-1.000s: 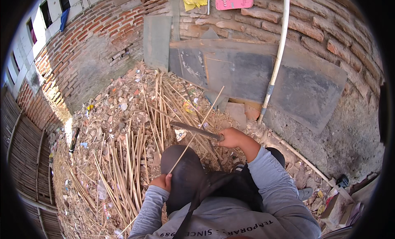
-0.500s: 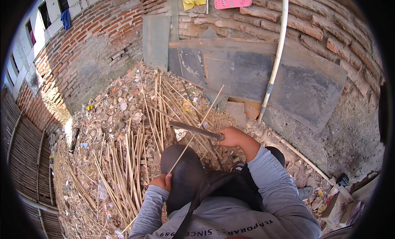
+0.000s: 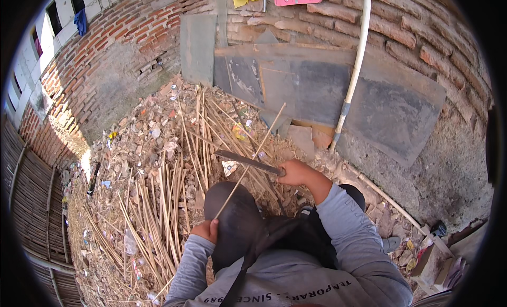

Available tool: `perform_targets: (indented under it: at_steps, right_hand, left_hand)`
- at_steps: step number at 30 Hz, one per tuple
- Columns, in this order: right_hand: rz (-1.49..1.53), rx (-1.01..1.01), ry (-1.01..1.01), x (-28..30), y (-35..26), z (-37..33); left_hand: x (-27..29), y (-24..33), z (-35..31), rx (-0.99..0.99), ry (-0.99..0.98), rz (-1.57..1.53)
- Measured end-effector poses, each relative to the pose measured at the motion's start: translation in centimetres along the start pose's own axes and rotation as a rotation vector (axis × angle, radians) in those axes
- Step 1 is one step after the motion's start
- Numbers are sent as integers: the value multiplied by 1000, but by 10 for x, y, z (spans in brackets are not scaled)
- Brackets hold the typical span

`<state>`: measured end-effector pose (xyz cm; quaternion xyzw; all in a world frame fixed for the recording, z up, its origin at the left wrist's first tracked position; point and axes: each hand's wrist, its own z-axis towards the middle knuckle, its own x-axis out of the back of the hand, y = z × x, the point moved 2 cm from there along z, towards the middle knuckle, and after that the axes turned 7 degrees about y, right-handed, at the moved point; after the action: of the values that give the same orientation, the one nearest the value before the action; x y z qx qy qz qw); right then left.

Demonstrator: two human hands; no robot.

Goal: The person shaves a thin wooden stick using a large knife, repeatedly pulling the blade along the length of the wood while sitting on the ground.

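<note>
My left hand (image 3: 206, 230) is closed on the lower end of a thin bamboo strip (image 3: 236, 189), beside my left knee (image 3: 227, 209). The strip slants up and to the right, away from me. In my right hand (image 3: 296, 173) is the handle of a long, dark-bladed machete (image 3: 245, 161). Its blade points left and crosses the strip ahead of my knees; whether the two touch, I cannot tell. Many loose bamboo strips (image 3: 168, 212) lie on the ground to the left and ahead of me.
Rubble and litter (image 3: 142, 130) cover the ground. Dark boards (image 3: 317, 85) lean against the brick wall (image 3: 391, 21) ahead, behind an upright white pipe (image 3: 355, 69). A woven bamboo fence (image 3: 31, 196) stands at left. Another pipe (image 3: 388, 198) lies along the right wall's foot.
The whole view has shifted slightly, so the wall and ground sit a little higher. Both hands keep their holds, with the machete still across the strip.
</note>
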<state>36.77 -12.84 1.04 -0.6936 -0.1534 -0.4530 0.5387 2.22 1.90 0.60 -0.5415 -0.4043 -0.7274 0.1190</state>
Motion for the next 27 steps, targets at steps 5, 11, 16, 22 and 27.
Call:
perform_targets:
  at_steps: [5, 11, 16, 22, 27]
  right_hand:
    - [21, -5, 0, -4, 1, 2]
    - [31, -18, -19, -5, 0, 2]
    - [16, 20, 26, -8, 2, 4]
    - [30, 20, 18, -9, 0, 5]
    - [53, -2, 12, -8, 0, 5]
  left_hand:
    - [-3, -5, 2, 17, -8, -15]
    - [0, -1, 3, -26, 31, -64]
    - [-3, -7, 4, -6, 9, -70]
    - [0, -7, 5, 30, -39, -55]
    - [1, -5, 5, 28, -51, -53]
